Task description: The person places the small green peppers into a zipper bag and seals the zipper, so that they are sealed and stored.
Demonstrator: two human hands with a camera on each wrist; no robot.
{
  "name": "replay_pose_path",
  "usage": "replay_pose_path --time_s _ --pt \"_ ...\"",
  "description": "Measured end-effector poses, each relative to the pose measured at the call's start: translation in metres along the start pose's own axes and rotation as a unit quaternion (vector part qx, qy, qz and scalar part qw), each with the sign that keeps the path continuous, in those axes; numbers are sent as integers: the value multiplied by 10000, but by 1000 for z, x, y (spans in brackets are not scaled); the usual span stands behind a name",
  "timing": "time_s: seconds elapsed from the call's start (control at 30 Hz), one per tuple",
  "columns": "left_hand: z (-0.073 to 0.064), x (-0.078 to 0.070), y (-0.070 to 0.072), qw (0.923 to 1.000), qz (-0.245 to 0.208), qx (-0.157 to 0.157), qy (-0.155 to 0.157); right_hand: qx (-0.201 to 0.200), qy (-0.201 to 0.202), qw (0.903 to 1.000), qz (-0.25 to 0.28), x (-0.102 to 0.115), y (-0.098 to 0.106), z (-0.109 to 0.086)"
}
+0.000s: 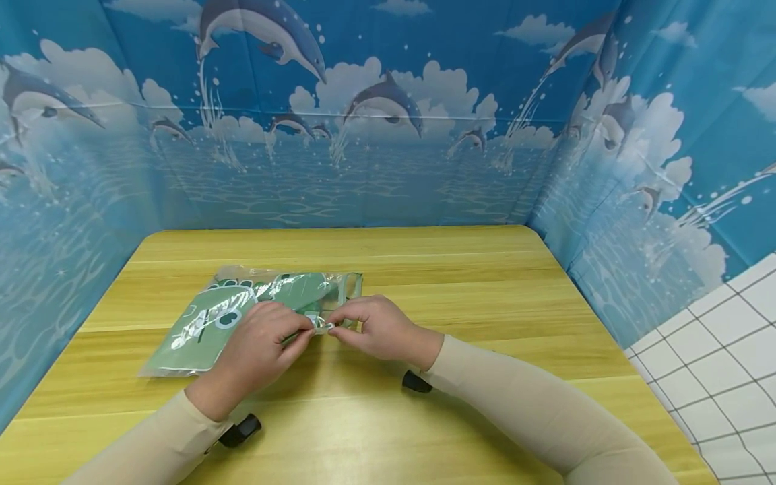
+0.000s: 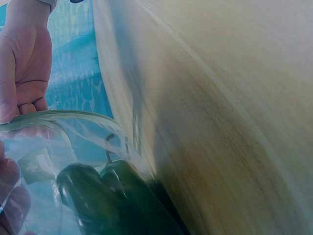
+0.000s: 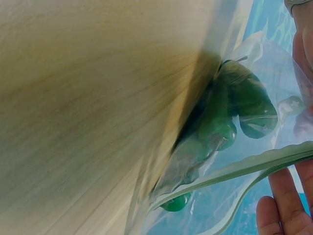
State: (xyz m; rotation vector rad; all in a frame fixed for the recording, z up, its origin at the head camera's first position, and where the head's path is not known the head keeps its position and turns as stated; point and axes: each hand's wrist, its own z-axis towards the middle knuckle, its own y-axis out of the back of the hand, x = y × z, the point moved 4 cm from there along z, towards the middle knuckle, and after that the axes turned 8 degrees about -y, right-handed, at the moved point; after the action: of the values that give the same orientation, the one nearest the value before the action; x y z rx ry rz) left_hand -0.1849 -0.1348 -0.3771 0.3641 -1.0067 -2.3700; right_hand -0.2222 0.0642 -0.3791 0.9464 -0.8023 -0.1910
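A clear zip-top bag (image 1: pixel 209 337) printed with green cartoon shapes lies on its side on the table. Through its film, dark green peppers (image 2: pixel 117 198) with stems show in both wrist views; the same peppers (image 3: pixel 249 100) sit low against the table. My left hand (image 1: pixel 261 343) pinches the near edge of the bag between thumb and forefinger. Just right of it, my right hand (image 1: pixel 382 328) pinches the corner by the pale green zip strip (image 3: pixel 234 171), at a small white piece (image 1: pixel 330 326). The fingertips of both hands are close together.
The wooden table (image 1: pixel 485 289) extends around the bag. A blue curtain with dolphins (image 1: pixel 388 182) hangs behind it and along the sides. White tiles (image 1: pixel 727 350) show at the right. Black wrist cameras (image 1: pixel 241 431) hang below both forearms.
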Motion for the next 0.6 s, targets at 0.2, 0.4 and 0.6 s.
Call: replay_pose_path --time_s 0.2,0.4,0.6 --pt "1 0 1 10000 -1 -13 -86 -41 35 10000 4 0 0 0" --pt "0 0 0 10000 12 31 -46 -91 41 9999 26 -1 1 0" --pt "2 -1 0 9997 15 155 164 -100 100 9999 16 -1 0 1"
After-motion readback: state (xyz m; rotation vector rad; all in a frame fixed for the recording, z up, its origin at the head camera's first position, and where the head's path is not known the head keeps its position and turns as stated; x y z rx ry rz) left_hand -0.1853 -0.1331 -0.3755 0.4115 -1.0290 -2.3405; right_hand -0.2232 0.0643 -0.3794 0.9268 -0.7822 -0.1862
